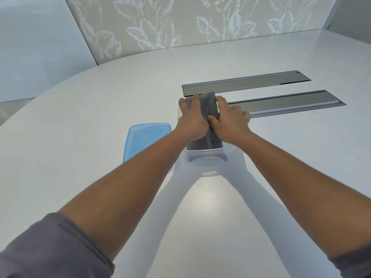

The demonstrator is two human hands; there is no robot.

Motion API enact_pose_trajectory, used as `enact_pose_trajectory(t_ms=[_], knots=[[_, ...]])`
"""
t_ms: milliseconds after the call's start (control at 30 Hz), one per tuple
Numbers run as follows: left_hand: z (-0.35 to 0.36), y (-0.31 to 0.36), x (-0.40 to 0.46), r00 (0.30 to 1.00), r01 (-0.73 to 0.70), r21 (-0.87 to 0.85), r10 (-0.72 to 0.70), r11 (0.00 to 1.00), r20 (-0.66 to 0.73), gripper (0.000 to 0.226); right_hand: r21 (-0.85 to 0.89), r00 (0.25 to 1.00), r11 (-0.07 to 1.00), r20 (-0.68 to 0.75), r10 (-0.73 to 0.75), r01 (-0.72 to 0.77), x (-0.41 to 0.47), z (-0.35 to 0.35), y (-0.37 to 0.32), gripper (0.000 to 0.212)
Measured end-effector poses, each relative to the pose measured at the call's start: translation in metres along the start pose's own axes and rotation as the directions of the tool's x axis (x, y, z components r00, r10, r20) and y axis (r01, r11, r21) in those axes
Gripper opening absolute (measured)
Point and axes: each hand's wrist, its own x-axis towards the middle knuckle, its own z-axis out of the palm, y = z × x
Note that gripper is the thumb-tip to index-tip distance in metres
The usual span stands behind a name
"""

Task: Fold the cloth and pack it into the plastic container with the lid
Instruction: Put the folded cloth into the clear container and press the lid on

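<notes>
White and glossy, the rounded table (70, 117) carries a clear plastic container (202, 159) near its middle, with a flat blue plastic lid (147, 137) just beside it. Both the left hand (191, 122) and right hand (230, 123) press a folded dark grey cloth (208, 106) down into the container, fingers clamped on it.

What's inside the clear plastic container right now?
A folded dark grey cloth, pressed in by the left hand and right hand. The hands cover its middle; the clear plastic container floor is hidden.
</notes>
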Motion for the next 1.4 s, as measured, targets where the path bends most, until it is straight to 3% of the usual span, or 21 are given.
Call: enact_pose_trajectory(t_ms=[200, 367, 433, 533, 633, 767, 1000, 1100, 1167, 1267, 1333, 1400], knots=[[0.014, -0.001, 0.003, 0.978, 0.001, 0.295, -0.063, 0.955, 0.200, 0.089, -0.296, 0.986, 0.953, 0.163, -0.020, 0.068, -0.002, 0.009, 0.001, 0.047], [0.028, -0.005, 0.010, 0.943, -0.137, 0.507, -0.045, 0.851, 0.330, 0.067, -0.431, 0.962, 0.895, 0.274, 0.005, 0.118, -0.002, 0.007, -0.004, 0.035], [0.032, -0.007, 0.012, 0.951, -0.185, 0.616, -0.020, 0.766, 0.310, 0.059, -0.441, 0.955, 0.889, 0.298, 0.011, 0.128, -0.002, 0.006, -0.006, 0.031], [0.031, -0.007, 0.014, 0.974, -0.200, 0.739, 0.051, 0.643, 0.219, 0.070, -0.419, 0.955, 0.899, 0.297, -0.001, 0.131, -0.002, 0.005, -0.007, 0.032], [0.031, -0.007, 0.019, 0.956, -0.284, 0.710, 0.136, 0.644, 0.259, 0.088, -0.280, 0.964, 0.954, 0.263, -0.032, 0.108, 0.000, 0.009, -0.002, 0.046], [0.034, -0.010, 0.025, 0.932, -0.241, 0.570, 0.023, 0.786, 0.362, 0.088, 0.135, 0.981, 0.989, 0.177, -0.081, 0.057, -0.002, 0.010, 0.006, 0.060], [0.042, -0.016, 0.027, 0.928, -0.186, 0.584, -0.053, 0.790, 0.369, 0.075, 0.239, 0.991, 0.971, 0.133, -0.007, -0.025, -0.005, 0.007, 0.004, 0.079], [0.044, -0.015, 0.025, 0.931, -0.186, 0.593, -0.052, 0.784, 0.361, 0.073, 0.452, 0.995, 0.886, 0.058, 0.085, -0.102, -0.006, 0.006, 0.007, 0.075], [0.044, -0.016, 0.024, 0.930, -0.195, 0.601, -0.048, 0.775, 0.364, 0.078, 0.596, 0.964, 0.759, 0.120, 0.239, -0.262, -0.008, 0.005, 0.011, 0.070], [0.044, -0.018, 0.024, 0.931, -0.214, 0.603, -0.025, 0.769, 0.363, 0.082, 0.631, 0.895, 0.635, 0.310, 0.320, -0.446, -0.016, 0.008, 0.013, 0.046], [0.044, -0.018, 0.023, 0.929, -0.208, 0.576, -0.025, 0.791, 0.369, 0.083, 0.655, 0.878, 0.585, 0.352, 0.323, -0.478, -0.018, 0.010, 0.013, 0.042], [0.042, -0.017, 0.021, 0.925, -0.200, 0.558, -0.033, 0.805, 0.378, 0.083, 0.643, 0.886, 0.609, 0.334, 0.323, -0.465, -0.018, 0.010, 0.012, 0.040]])
